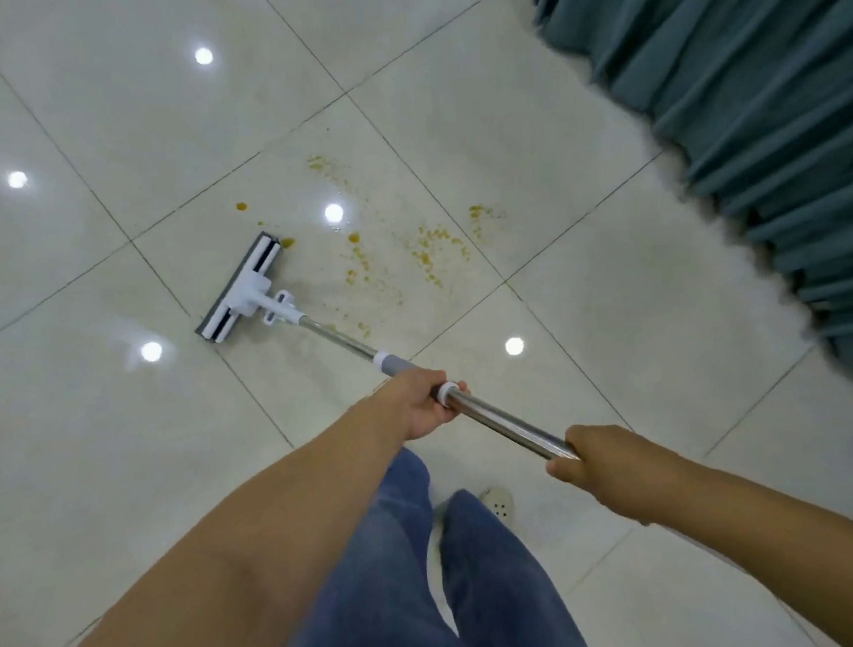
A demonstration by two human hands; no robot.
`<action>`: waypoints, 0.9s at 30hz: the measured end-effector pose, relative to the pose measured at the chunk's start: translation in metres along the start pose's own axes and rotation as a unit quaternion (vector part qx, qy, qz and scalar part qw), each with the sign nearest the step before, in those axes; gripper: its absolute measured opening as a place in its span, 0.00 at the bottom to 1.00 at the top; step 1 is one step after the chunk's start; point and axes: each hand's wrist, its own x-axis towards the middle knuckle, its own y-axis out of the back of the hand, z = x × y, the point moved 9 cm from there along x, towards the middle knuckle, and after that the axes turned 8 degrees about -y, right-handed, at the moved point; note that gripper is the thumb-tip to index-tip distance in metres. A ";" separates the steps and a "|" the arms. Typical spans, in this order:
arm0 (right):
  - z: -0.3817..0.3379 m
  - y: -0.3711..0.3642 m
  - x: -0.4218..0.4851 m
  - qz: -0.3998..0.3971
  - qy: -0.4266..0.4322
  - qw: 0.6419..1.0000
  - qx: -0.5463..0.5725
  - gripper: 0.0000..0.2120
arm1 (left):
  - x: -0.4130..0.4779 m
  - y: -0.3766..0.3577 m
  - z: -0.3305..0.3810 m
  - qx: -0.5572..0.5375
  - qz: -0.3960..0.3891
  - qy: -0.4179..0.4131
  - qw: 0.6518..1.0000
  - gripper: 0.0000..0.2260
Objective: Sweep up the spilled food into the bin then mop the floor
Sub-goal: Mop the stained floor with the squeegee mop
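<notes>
A mop with a white and grey sponge head [241, 290] rests flat on the pale tiled floor [116, 453], its steel handle [505, 427] slanting back toward me. My left hand [418, 404] grips the handle at its grey collar. My right hand [599, 460] holds the handle lower down, nearer my body. Yellow-orange food smears and specks [428, 253] are spread over the tile just right of the mop head. One blob [287, 242] touches the head's far corner.
A teal curtain [754, 88] hangs along the right side down to the floor. My legs in blue trousers [411, 582] and a white shoe [499, 505] stand below the handle. Ceiling lights reflect as bright spots on the glossy tiles.
</notes>
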 end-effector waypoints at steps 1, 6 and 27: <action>0.032 -0.009 -0.011 -0.003 -0.013 1.000 0.004 0.12 | -0.004 -0.019 -0.030 -0.003 -0.005 0.010 1.000 0.08; 0.185 -0.045 -0.062 -0.013 -0.064 0.998 0.021 0.12 | -0.026 -0.106 -0.172 -0.011 -0.009 0.064 0.998 0.09; 0.177 -0.063 -0.083 -0.021 -0.095 0.992 0.078 0.13 | -0.041 -0.112 -0.163 0.065 0.018 0.053 0.996 0.08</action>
